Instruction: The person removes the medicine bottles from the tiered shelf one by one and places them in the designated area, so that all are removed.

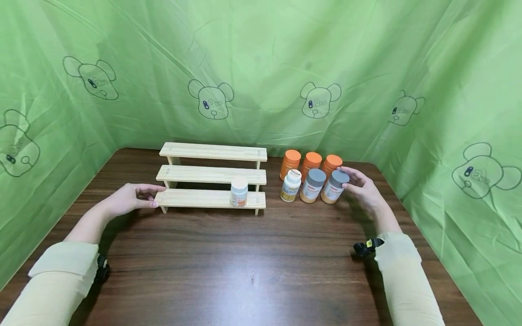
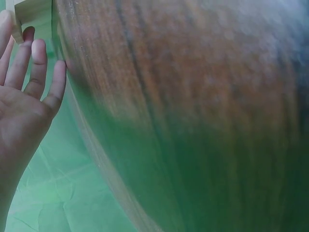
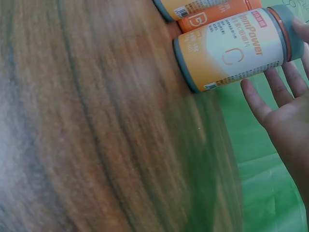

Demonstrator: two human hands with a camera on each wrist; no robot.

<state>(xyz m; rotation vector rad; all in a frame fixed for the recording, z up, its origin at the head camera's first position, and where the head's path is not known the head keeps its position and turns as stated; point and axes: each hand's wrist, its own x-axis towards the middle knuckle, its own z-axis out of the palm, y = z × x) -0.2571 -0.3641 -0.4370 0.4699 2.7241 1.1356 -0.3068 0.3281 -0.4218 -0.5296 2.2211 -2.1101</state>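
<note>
At the left end of a three-tier wooden stand [image 1: 195,198], my left hand [image 1: 126,199] holds the lowest board between thumb and index finger. In the left wrist view the other fingers of that left hand [image 2: 29,92] are spread. My right hand [image 1: 364,188] has thumb and fingers at the grey lid of the rightmost pill bottle [image 1: 333,188], which stands on the table. Its label, white and orange, faces the right wrist view. One white bottle [image 1: 239,194] is upright on the lowest board, towards its right end.
Beside the held bottle is another grey-lidded bottle [image 1: 312,186], then a white-capped bottle [image 1: 290,186] with a yellow label. Three orange-lidded bottles [image 1: 291,164] line up behind them. Green cloth [image 1: 261,54] surrounds the dark wooden table [image 1: 244,262] at the back and sides.
</note>
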